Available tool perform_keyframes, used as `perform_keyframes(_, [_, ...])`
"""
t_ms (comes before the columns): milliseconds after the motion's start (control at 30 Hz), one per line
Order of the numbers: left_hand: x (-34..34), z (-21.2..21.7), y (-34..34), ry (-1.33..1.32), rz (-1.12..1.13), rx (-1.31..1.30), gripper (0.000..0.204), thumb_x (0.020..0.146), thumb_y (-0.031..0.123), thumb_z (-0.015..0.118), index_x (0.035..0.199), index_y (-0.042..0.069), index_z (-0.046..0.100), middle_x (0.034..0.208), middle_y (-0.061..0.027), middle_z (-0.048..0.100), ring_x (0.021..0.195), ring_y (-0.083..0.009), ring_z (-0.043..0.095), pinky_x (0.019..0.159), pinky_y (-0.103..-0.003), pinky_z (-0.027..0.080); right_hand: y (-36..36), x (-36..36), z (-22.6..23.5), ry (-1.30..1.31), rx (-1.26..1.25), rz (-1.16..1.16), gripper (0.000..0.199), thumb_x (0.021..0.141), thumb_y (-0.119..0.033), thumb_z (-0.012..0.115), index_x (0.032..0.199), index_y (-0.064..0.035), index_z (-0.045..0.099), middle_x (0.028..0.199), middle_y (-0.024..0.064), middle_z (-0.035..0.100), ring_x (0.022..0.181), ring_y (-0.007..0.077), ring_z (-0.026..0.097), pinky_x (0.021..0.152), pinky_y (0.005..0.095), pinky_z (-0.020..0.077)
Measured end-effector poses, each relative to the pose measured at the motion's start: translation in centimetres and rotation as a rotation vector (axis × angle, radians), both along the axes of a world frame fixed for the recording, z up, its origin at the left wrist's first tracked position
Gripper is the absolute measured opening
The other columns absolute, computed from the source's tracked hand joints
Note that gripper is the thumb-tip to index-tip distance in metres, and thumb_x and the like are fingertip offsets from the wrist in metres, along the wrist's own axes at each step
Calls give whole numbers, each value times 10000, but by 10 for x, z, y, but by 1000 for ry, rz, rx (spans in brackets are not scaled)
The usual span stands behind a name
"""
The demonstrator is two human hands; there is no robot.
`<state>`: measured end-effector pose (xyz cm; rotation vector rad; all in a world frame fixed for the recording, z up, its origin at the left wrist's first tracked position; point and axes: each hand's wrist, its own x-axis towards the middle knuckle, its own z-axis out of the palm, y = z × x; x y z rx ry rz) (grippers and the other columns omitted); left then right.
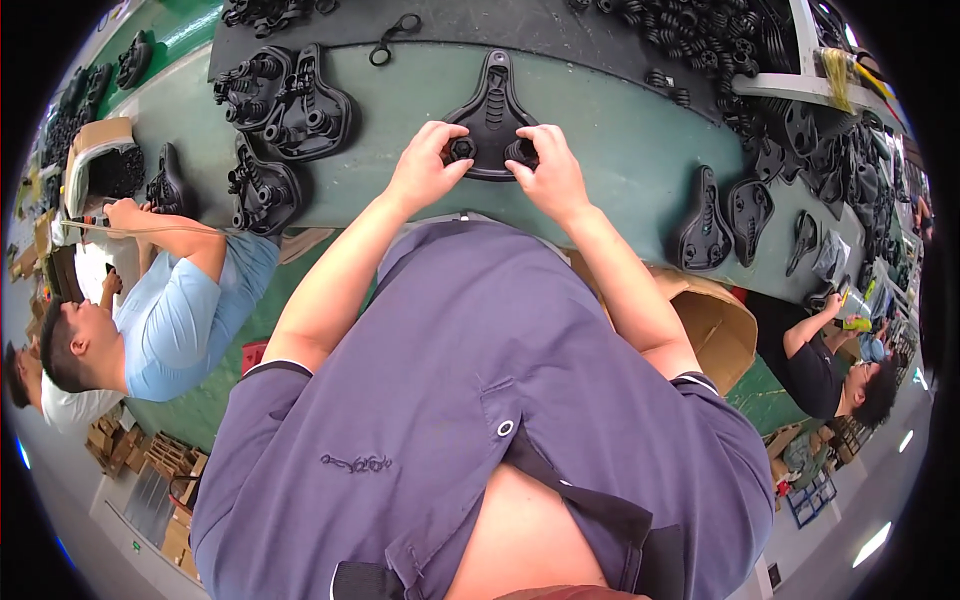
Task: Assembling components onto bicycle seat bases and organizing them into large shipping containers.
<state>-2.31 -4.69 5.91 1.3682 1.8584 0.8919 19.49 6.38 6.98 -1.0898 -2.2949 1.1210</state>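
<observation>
Before me a black bicycle saddle shell (494,100) lies underside up on the green bench, its narrow nose pointing away. At its wide rear left corner, my left hand (425,165) grips a round black part (461,149) between thumb and fingers. On the opposite rear corner, my right hand (552,172) grips a similar ribbed black part (520,151), half hidden by the fingers. Both parts touch the shell or sit just over it; which one I cannot tell.
Stacked saddles with fitted parts (300,105) lie to the left, bare saddle shells (704,225) to the right. Black coiled parts (690,40) are heaped at the far right. A black cable-like loop (392,38) lies ahead. Co-workers in a blue shirt (180,320) and black shirt (800,350) flank me.
</observation>
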Motion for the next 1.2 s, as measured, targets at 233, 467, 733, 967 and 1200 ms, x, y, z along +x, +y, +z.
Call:
perform_keyframes(233, [-8, -27, 6, 348, -116, 89, 468, 858, 225, 836, 1265, 60, 674, 1191, -98, 706, 1073, -302, 664, 954, -401, 555, 2, 7, -47, -193, 282, 160, 468, 804, -163, 845, 1221, -75, 651, 1204, 111, 643, 1097, 328, 648, 933, 433, 536])
perform_keyframes(467, [-18, -25, 21, 508, -448, -23, 496, 803, 173, 823, 1266, 74, 675, 1251, -61, 679, 1091, -298, 619, 1027, -419, 511, 11, -7, -42, -369, 482, 253, 485, 784, -345, 860, 1167, -108, 680, 1203, 104, 636, 1091, 313, 605, 914, 435, 496])
perform_keyframes(733, [-59, -24, 63, 457, -88, 113, 472, 889, 241, 796, 1285, 42, 632, 1349, -155, 625, 1203, -363, 599, 1026, -464, 505, 90, 65, -72, -523, 303, -451, 844, 865, -408, 839, 1492, 8, 459, 1482, 237, 474, 1295, 445, 571, 1050, 516, 526])
perform_keyframes(967, [-142, -83, 96, 744, 245, -297, 708, 907, 339, 782, 1440, -18, 483, 1476, -253, 500, 1252, -468, 587, 1034, -523, 521, 124, 30, -94, -539, -67, -257, 922, 843, -430, 863, 1593, -191, 383, 1511, 236, 391, 1170, 460, 663, 1015, 514, 573])
perform_keyframes(1200, [-153, -106, 99, 339, 361, -332, 472, 935, 244, 737, 1310, 5, 578, 1068, -188, 770, 1026, -393, 736, 911, -471, 565, 178, 59, -96, -453, 116, -742, 708, 811, -326, 886, 1391, -100, 549, 1399, 246, 422, 1170, 466, 618, 1031, 506, 540])
